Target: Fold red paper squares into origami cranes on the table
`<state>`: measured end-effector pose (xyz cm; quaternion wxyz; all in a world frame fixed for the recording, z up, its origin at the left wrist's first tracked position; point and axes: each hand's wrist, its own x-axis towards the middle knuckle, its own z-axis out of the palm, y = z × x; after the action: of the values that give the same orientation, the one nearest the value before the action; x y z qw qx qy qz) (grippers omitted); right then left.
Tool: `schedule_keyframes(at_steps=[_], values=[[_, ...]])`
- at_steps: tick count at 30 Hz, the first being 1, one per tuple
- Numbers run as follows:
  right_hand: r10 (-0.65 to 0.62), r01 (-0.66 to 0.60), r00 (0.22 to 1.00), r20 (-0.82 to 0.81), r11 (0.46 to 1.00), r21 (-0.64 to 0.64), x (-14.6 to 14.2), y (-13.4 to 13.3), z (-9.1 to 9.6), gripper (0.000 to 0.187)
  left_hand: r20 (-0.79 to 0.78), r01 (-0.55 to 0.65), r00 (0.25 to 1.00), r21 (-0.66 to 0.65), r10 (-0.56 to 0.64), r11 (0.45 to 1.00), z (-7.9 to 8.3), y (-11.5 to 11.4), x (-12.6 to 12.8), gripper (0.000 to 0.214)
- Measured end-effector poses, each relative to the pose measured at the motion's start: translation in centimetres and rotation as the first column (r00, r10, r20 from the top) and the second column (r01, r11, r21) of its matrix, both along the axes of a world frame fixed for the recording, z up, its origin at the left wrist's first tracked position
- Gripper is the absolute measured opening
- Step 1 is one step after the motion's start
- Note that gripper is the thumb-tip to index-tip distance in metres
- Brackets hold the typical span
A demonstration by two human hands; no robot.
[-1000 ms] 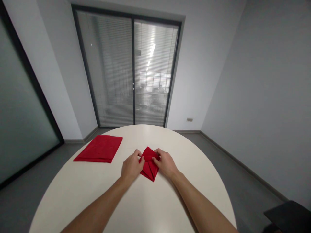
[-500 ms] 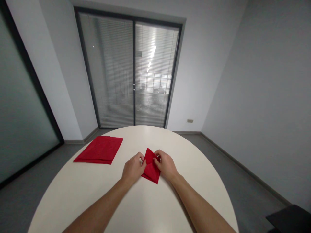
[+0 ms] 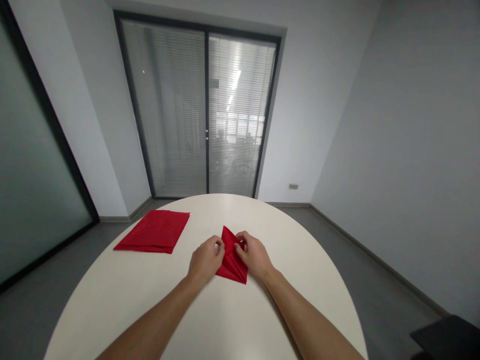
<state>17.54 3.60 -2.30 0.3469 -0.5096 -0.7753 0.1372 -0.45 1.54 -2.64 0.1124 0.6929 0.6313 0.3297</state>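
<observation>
Folded piece: we have a small, red, kite-like folded piece of cloth-like material (image 3: 233,269) on the table, approx. centre, between our hands; matte, layered, w/ creases fanning to the near corner & a pointed far tip.
L hand: our bare left hand (image 3: 205,259) pinches the piece's L edge, thumb vs. curled forefinger; knuckles up, other fingers tucked.
R hand: our bare right hand (image 3: 257,254) grasps the R edge, thumb on top, fingers bent round the far side; exact contact under the fold we can't tell.
Forearms: both come in from the near side, slanting inward, wrists low over the tabletop.
Red stack: to our L, well apart from the hands, lies a larger flat red stack of folded cloth-like sheets (image 3: 155,231), four-cornered, lightly wrinkled, layers showing at the near edge.
Table: we work on a round, off-white, smooth table (image 3: 221,325) w/ a soft sheen.
Backdrop: dark-framed glass panels w/ slatted blinds (image 3: 168,115).
</observation>
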Motion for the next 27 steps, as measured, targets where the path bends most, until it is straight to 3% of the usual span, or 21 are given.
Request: schedule_keyframes(at_steps=[7,16,20,23,27], values=[[0.009,-0.008,1.0,0.009,1.0,-0.021,-0.4,-0.6,0.5,0.02,-0.023,-0.021,1.0,-0.021,0.021,1.0,-0.1,0.2,-0.1,0.007],[0.095,-0.095,0.993,0.071,0.996,0.0,-0.8,-1.0,0.4,0.024,-0.074,-0.069,0.995,-0.064,0.064,0.996,-0.7,0.7,-0.4,0.016],[0.151,-0.154,0.976,0.155,0.988,0.006,-0.9,-1.0,0.4,0.025,-0.11,-0.058,0.992,0.001,0.058,0.998,-1.3,1.0,-0.7,0.025],[0.192,-0.194,0.96,0.203,0.981,-0.01,-1.0,-1.0,0.2,0.027,-0.147,-0.031,0.988,0.126,0.049,0.992,-1.5,1.1,-0.9,0.031],[0.238,-0.236,0.948,0.213,0.971,-0.034,-0.8,-0.9,-0.1,0.031,-0.127,0.128,0.987,0.213,-0.102,0.969,-1.8,1.2,-0.8,0.041]])
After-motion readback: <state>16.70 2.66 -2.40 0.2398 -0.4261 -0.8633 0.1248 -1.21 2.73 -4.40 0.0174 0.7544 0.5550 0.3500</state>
